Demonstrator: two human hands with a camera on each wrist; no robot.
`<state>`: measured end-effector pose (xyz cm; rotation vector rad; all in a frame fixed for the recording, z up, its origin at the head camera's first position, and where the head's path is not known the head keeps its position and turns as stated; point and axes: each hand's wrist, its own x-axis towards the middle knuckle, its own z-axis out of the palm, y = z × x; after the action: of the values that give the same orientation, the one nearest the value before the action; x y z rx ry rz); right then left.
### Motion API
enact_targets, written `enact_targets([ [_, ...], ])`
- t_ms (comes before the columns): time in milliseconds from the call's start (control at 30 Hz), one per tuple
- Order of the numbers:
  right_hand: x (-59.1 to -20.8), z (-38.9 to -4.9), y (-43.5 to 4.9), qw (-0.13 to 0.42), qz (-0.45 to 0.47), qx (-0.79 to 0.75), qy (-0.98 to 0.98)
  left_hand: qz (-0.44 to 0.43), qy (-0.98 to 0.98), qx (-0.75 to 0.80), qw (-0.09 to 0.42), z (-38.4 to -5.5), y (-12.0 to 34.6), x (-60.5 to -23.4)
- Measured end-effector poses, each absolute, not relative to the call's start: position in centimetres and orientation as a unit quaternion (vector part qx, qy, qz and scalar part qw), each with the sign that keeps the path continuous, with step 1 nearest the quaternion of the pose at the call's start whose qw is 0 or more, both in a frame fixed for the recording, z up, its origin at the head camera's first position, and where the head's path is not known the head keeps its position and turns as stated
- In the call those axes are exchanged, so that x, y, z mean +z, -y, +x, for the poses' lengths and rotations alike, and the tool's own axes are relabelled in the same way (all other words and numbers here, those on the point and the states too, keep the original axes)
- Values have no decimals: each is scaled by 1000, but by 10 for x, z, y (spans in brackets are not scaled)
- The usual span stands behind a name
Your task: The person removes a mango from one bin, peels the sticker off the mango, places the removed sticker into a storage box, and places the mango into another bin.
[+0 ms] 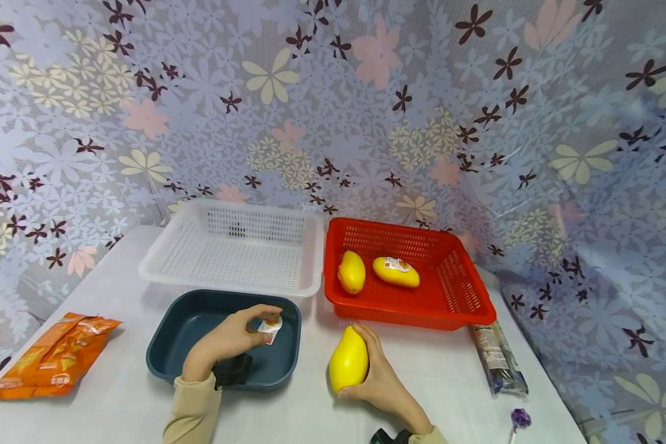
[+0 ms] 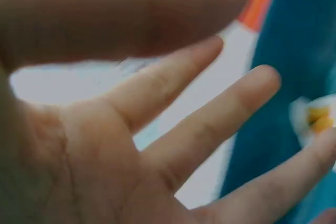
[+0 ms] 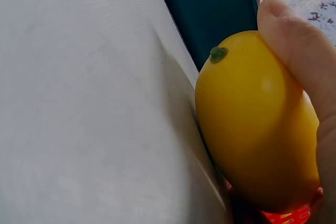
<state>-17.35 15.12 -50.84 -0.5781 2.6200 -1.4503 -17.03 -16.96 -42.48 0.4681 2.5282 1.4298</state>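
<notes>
My right hand (image 1: 385, 382) grips a yellow mango (image 1: 348, 361) above the white table in front of the red basket. In the right wrist view, my thumb (image 3: 299, 45) lies along the mango (image 3: 257, 119), whose green stem end shows. My left hand (image 1: 230, 339) is over the dark blue tub (image 1: 169, 345), holding a small white label (image 1: 270, 328) with an orange print between thumb and forefinger. Its other fingers (image 2: 210, 124) spread apart in the left wrist view, where the label (image 2: 320, 114) shows beside a fingertip.
A red basket (image 1: 422, 314) holds two more yellow mangoes, one (image 1: 402, 279) bearing a similar label. Left of it stands a white basket (image 1: 230, 287). An orange snack bag (image 1: 58, 357) lies at far left; a long packet (image 1: 496, 357) and a purple lollipop (image 1: 520, 418) lie at right.
</notes>
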Motion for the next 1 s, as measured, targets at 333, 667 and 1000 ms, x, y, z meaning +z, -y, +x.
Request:
enact_targets([
  [333, -507, -173, -151, 61, -178, -480, -857, -14, -885, 439, -151, -159, 230, -397],
  [667, -508, -171, -152, 44, -190, -473, -859, -193, -879, 387, -200, -177, 267, -417],
  [1000, -504, -168, -152, 35, -196, -462, -864, -138, -879, 432, -144, -188, 284, -428],
])
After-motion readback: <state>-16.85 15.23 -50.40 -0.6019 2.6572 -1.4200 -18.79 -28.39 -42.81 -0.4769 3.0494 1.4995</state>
